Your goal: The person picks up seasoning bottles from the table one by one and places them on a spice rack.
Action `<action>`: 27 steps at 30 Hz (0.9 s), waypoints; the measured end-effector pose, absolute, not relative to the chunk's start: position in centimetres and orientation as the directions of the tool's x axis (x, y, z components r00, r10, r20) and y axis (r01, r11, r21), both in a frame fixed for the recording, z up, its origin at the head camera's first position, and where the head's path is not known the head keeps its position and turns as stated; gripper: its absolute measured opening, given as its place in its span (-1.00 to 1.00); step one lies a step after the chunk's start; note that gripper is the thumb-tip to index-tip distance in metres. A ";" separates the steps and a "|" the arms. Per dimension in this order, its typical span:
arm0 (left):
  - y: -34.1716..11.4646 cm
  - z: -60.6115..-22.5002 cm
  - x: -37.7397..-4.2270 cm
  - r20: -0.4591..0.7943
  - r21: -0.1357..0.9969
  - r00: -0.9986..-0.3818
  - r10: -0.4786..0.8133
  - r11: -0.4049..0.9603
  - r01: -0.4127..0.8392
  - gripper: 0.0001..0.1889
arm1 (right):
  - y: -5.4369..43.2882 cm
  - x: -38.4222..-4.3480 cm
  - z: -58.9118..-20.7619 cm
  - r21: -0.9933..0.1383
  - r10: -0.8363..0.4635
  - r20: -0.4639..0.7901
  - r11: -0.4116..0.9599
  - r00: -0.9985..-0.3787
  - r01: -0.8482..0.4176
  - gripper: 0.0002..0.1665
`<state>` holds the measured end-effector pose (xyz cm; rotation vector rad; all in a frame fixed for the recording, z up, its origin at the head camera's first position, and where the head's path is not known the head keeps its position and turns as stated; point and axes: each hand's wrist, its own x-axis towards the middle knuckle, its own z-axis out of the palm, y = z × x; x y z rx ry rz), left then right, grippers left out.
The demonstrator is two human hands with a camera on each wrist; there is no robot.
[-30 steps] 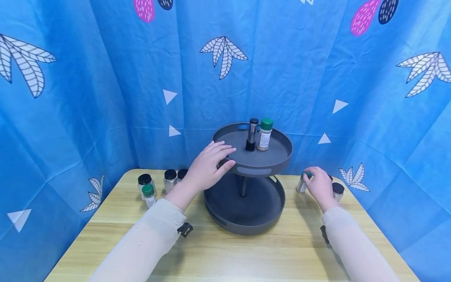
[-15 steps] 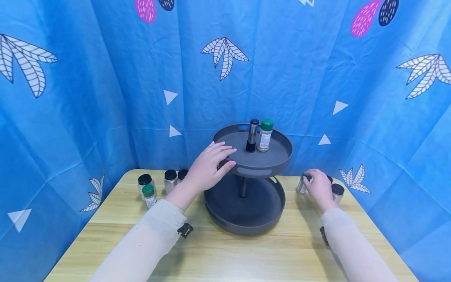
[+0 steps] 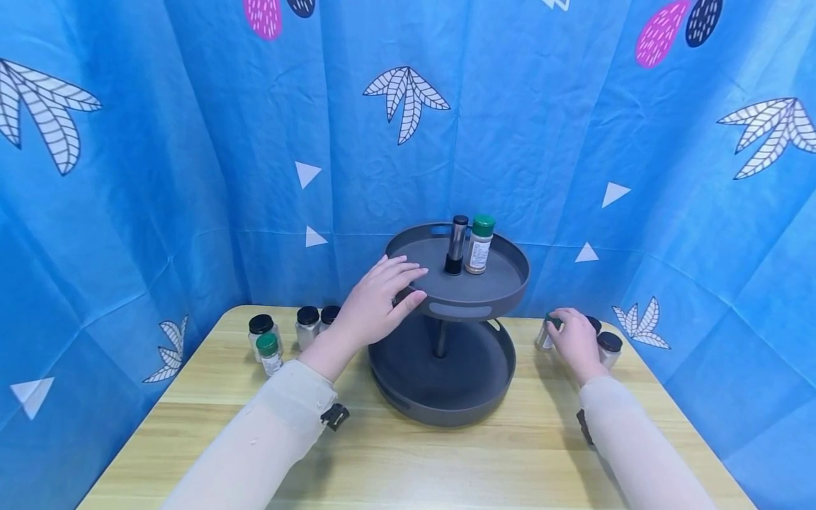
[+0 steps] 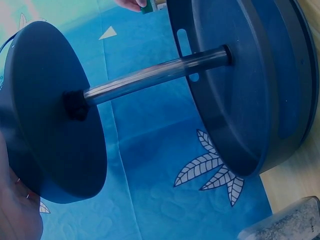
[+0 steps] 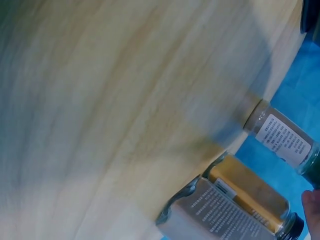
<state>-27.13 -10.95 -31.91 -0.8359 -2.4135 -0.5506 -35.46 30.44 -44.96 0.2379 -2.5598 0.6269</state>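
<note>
A dark grey two-tier round tray stand (image 3: 408, 407) stands mid-table. My left hand (image 3: 380, 301) rests at the left rim of its upper tray, fingers extended over the edge; from the left wrist view, that hand (image 4: 22, 210) lies along the tray's outer side. To the right of the stand, my right hand (image 3: 574, 343) pinches the green cap of a small clear spice jar (image 3: 545, 340) from above. In the right wrist view the jar's white label (image 5: 283, 140) shows, and a thumb (image 5: 312, 207) is at the cap.
The upper tray carries a black-and-silver cylinder (image 3: 455, 244) and a green-capped spice jar (image 3: 478, 251). Black-capped jars (image 3: 608, 348) stand right beside my right hand. On the left are another green-capped jar (image 3: 270, 356) and several black-capped jars (image 3: 307, 331). A blue curtain (image 3: 408, 177) hangs behind.
My right hand has shifted slightly lower over the green-capped spice jar. The left hand has stayed at the upper tray's rim.
</note>
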 end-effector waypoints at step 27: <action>-11.0 -32.0 -27.2 0.589 0.200 -0.673 0.447 0.726 0.658 -0.36 | 29.9 -35.7 -45.3 -0.452 0.057 0.531 0.863 -0.846 -0.226 -0.82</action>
